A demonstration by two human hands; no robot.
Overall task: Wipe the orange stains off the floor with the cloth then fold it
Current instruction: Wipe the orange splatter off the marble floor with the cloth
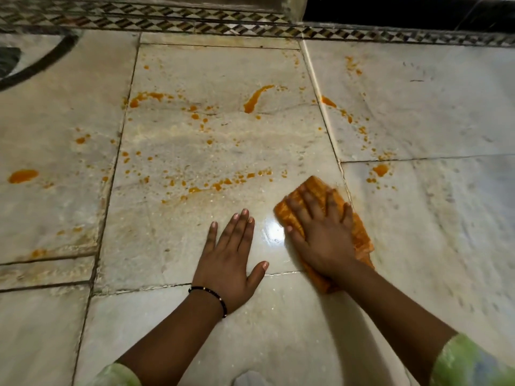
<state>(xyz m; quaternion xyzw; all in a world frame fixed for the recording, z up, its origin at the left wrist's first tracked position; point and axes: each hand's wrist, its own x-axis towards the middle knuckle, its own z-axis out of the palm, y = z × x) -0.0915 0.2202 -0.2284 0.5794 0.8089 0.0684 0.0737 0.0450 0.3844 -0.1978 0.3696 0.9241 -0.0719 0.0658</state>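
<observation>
An orange cloth [315,188] lies bunched on the pale marble floor [211,151]. My right hand [320,232] presses flat on it with fingers spread. My left hand [228,254] rests palm-down on the bare floor just left of the cloth, fingers straight, a dark bead bracelet at the wrist. Orange stains are scattered across the tiles: a long streak [257,97], a trail of drops [223,182] just beyond the hands, a blob [22,175] far left and a spot [380,169] right of the cloth.
A patterned mosaic border [167,20] runs along the far edge of the floor, with a dark area [404,9] behind it at the top right. A dark curved band [36,65] crosses the far left tile. Light glares off the wet floor [273,232] between my hands.
</observation>
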